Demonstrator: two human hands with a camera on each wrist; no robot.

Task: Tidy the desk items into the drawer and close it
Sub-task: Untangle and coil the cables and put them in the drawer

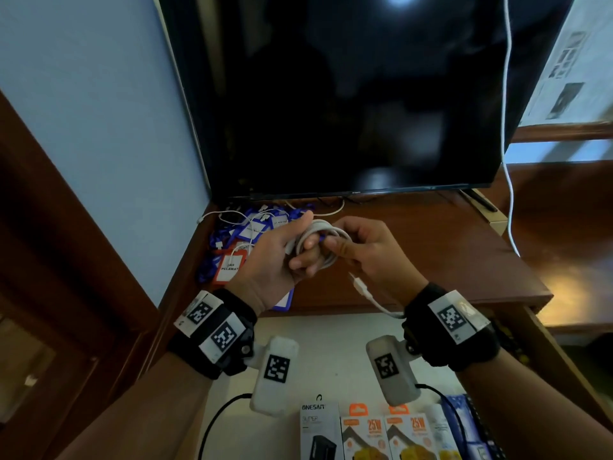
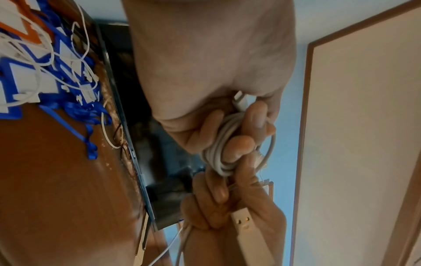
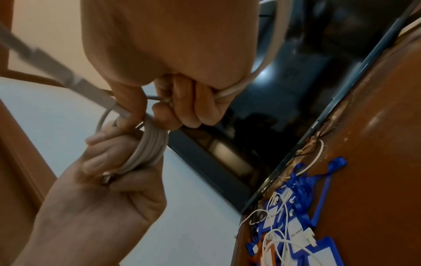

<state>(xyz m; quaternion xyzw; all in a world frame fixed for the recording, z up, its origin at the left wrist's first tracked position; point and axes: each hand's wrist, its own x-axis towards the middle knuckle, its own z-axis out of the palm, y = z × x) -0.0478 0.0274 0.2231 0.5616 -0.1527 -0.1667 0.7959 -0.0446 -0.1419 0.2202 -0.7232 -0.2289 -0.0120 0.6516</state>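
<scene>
Both hands meet above the bench's front edge: the left hand (image 1: 278, 260) curls round a coil of smooth white cable (image 1: 326, 242), loops wound about its fingers (image 2: 241, 144), while the right hand (image 1: 368, 257) pinches the cable's free run, its USB plug (image 1: 360, 287) dangling below the wrist. Beyond the left hand, a tangle of blue lanyards (image 1: 229, 237) and flat badge holders crowds the bench (image 1: 431, 260) corner by the wall. Bare polished brown wood lies right of the right hand. Behind both stands a dark glossy screen (image 1: 348, 94). Beneath the wrists the drawer (image 1: 331, 336) stands open, pale-floored, with boxed chargers (image 1: 365, 433) in its near part.
</scene>
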